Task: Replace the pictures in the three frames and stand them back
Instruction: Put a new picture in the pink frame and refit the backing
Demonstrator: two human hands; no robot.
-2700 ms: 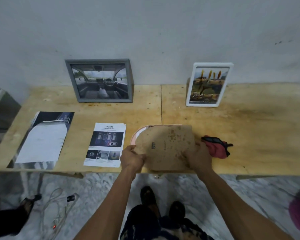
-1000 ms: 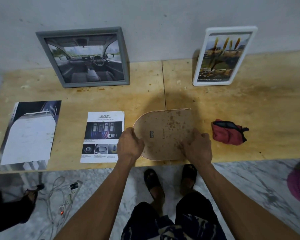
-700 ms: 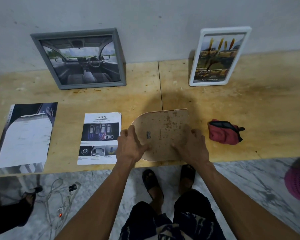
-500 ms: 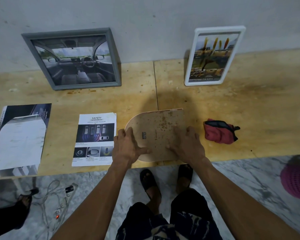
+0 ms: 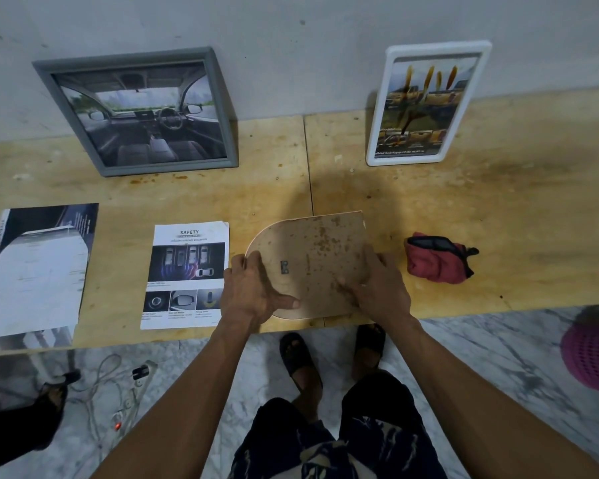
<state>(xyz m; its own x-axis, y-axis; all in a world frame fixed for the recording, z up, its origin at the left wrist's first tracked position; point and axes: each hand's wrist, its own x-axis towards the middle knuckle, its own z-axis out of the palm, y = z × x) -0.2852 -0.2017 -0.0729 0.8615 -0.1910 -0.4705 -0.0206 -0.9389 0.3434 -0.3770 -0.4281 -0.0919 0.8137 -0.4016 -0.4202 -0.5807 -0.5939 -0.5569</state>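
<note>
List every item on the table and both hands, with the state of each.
Grey frame: upright against wall, car-interior picture in.
White frame: upright against wall, picture in.
Arched frame: face down on table, back on.
Safety sheet: flat, loose.
Large sheet: flat, loose.
Red cloth: bunched.
Left hand: grips frame's rounded edge.
Right hand: pressing frame's back.

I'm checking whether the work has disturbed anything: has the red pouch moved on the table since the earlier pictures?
Cannot tell: the camera moved, but the red pouch lies right of the arched frame, as before.
</note>
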